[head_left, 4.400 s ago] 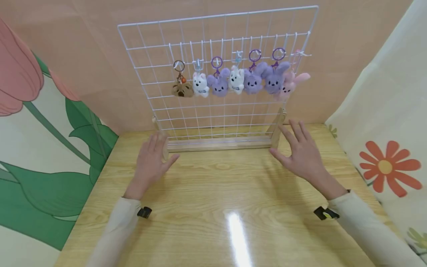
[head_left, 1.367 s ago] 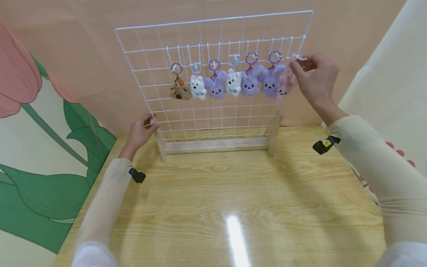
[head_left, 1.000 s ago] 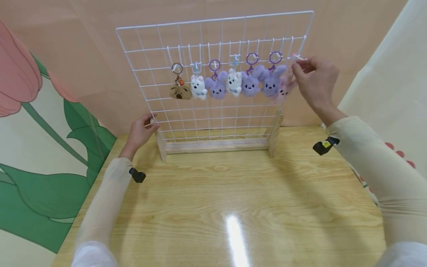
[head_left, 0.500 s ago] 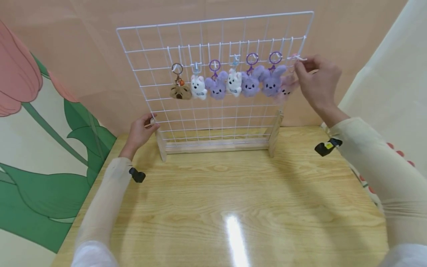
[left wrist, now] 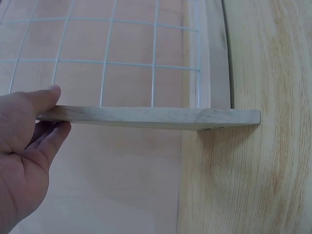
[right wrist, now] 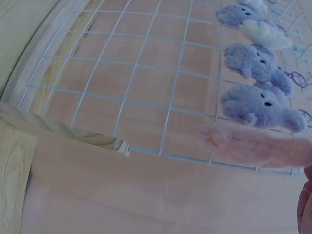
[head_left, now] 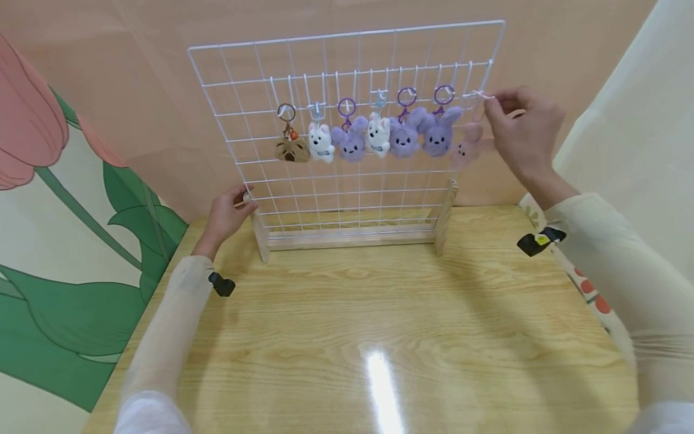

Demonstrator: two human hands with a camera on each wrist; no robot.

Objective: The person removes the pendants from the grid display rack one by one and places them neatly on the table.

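Note:
My left hand [head_left: 228, 214] pinches the top of the left wooden upright [left wrist: 146, 116] of a display stand, thumb on one side and fingers on the other. At the right end of the white wire grid [head_left: 347, 178], my right hand [head_left: 526, 129] pinches the top of a pink plush bunny keychain [head_left: 467, 147] by the tip of a white hook [head_left: 478, 94]. The fingers partly hide that contact. Blurred in the right wrist view, the bunny hangs in front of the grid edge, and only part of the hand [right wrist: 305, 207] shows there.
Beside the bunny hang purple plush keychains [head_left: 438, 135], white dog keychains [head_left: 321, 143] and a brown one [head_left: 293, 149], each on its own hook. The stand's wooden base [head_left: 352, 237] rests on a wood-grain table [head_left: 325, 337]. Patterned cloth [head_left: 602, 108] borders the right side.
Both hands lay beside the stand's base earlier. The left went to the upright, the right rose to the pink keychain. Lately the right hand shifted slightly rightward and the bunny swung with it.

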